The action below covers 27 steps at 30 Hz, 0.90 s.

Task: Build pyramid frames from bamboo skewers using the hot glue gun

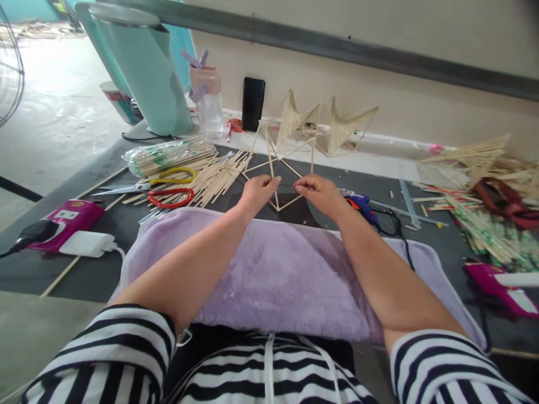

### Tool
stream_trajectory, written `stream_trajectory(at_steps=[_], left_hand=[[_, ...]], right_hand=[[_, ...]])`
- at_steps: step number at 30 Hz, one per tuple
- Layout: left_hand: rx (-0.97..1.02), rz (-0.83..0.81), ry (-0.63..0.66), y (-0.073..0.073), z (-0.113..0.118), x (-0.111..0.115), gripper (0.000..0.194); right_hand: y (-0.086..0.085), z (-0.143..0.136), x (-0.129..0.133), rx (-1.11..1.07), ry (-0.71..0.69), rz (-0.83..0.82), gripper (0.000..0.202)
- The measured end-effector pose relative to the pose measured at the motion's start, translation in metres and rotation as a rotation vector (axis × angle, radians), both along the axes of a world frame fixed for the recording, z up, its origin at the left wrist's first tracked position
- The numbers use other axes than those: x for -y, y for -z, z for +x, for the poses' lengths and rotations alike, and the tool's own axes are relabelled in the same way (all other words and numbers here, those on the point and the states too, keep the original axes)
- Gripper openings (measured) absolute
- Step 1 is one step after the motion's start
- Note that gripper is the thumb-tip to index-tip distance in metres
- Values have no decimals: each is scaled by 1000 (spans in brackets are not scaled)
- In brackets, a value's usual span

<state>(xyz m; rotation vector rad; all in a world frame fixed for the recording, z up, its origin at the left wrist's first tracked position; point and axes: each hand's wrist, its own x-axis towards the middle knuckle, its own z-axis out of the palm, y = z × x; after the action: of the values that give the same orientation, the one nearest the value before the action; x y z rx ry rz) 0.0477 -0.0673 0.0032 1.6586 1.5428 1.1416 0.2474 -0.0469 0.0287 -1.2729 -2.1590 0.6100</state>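
Note:
A frame of thin wooden sticks (290, 166) stands on the dark table in front of me, its sticks meeting at angled corners. My left hand (260, 191) is closed, thumb and fingers pinching an upright stick on the near side of the frame. Close by on the right, my right hand (320, 192) has its thumb and index finger pinched together at the frame's near right side. What lies between those fingertips is too small to make out. Both forearms rest across a lilac cloth (286, 275). Just right of my right hand lies a blue glue gun (362, 207).
Loose sticks (219, 179), scissors (170, 188) and a bagged stick bundle (168, 156) lie left. Behind are a teal bin (143, 73), a bottle (208, 106), a phone (253, 104) and finished stick shapes (343, 132). Magenta power blocks (69, 221) sit at both sides, with cords.

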Motion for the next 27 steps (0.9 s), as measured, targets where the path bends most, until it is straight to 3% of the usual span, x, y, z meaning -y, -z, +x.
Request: stream_trajectory(at_steps=[3,9,14,16,19,21,23,27], left_hand=[[7,-25,5,1,-2,-1,43],[56,-48,-28,3,-1,-3,43],[36,-12,-135,-5,-1,3,27],[-57,35,-183,-11,-12,3,21],[-384,45,-300,-23,-38,0,21],[-629,-84,-381,-29,-55,-3,26],[-798,-248,-359,-33,-67,-8,30],[-842,-410,-304,-34,-75,-16,35]], right_hand=[[-2,3,1,-100,94,-57,26],[-6,-6,5,-161,71,-102,23],[-12,0,7,-231,134,-92,22],[-13,3,5,-257,144,-111,22],[-17,6,5,-293,151,-105,21],[-19,7,5,-323,152,-88,21],[-21,8,5,-367,148,-83,20],[-23,12,3,-469,135,-90,18]])
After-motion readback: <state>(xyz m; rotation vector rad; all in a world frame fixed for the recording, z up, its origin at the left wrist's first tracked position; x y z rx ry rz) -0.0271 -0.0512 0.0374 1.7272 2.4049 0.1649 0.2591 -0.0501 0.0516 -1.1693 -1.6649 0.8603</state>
